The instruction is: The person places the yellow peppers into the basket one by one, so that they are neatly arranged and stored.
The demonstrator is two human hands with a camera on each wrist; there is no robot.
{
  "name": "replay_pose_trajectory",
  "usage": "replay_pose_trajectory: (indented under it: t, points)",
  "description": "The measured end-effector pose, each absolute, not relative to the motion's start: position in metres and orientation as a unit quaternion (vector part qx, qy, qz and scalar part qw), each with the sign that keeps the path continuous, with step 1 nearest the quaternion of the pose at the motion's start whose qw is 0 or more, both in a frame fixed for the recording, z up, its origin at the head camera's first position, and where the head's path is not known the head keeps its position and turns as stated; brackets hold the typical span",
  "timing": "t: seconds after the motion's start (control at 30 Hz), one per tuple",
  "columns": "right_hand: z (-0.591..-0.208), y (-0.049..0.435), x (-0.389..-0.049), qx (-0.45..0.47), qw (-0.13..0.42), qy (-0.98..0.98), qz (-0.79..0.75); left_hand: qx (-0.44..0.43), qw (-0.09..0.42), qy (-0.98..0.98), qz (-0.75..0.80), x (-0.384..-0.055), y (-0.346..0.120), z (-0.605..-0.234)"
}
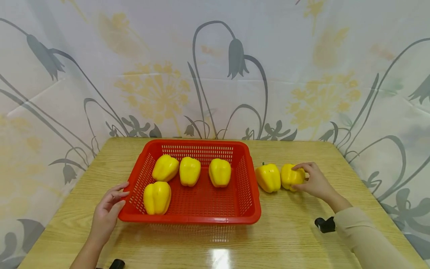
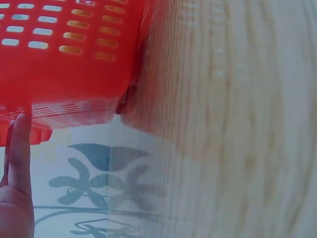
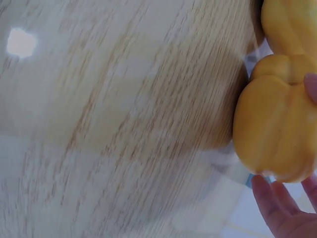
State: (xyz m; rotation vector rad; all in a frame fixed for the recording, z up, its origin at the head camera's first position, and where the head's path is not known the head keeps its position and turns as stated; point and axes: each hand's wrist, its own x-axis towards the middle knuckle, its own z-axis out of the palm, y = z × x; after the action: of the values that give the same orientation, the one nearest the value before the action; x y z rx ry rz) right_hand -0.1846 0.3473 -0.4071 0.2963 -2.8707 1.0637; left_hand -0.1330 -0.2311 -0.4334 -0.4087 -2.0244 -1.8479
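Note:
A red plastic basket (image 1: pixel 215 219) with slotted walls holds several yellow bell peppers, such as the pepper (image 1: pixel 220 173) at its right. My left hand (image 1: pixel 106 211) touches the basket's left side with fingers fairly straight; the left wrist view shows the fingers against the red wall (image 2: pixel 64 74). To the right of the basket, two more bell peppers lie side by side on the table. My right hand (image 1: pixel 315 181) holds the outer bell pepper (image 1: pixel 289 177), fingers over its far side and thumb at its near side. The inner bell pepper (image 1: pixel 268 178), with a green stem, touches it.
The wooden table (image 1: pixel 285 239) has patterned cloth (image 1: pixel 215 93) behind it and along both sides. Dark wrist-camera parts (image 1: pixel 325 225) show near the right sleeve (image 1: pixel 366 231).

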Motion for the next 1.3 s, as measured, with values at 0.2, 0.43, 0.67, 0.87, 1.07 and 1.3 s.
replay_pose_trajectory:
  t: [0.2, 0.43, 0.67, 0.87, 1.07, 1.3]
  points:
    - [-0.408, 0.349, -0.186, 0.109, 0.033, -0.935, 0.337, -0.145, 0.185, -0.718, -0.656, -0.133, -0.231, -0.433]
    - [-0.405, 0.349, -0.183, 0.104, 0.040, -0.938, 0.329, -0.144, 0.185, -0.718, -0.656, -0.133, -0.230, -0.433]
    - [-0.400, 0.353, -0.180, 0.096, 0.047, -0.939, 0.327, -0.144, 0.182, -0.717, -0.657, -0.133, -0.230, -0.433]
    - [-0.389, 0.353, -0.178, 0.110, 0.063, -0.932, 0.339, -0.131, 0.180, -0.728, -0.649, -0.134, -0.231, -0.434]
    - [-0.374, 0.347, -0.177, 0.121, 0.077, -0.926, 0.348, -0.140, 0.181, -0.722, -0.653, -0.133, -0.230, -0.434]
    - [-0.355, 0.333, -0.173, 0.146, 0.100, -0.920, 0.349, -0.136, 0.182, -0.725, -0.650, -0.133, -0.230, -0.434]
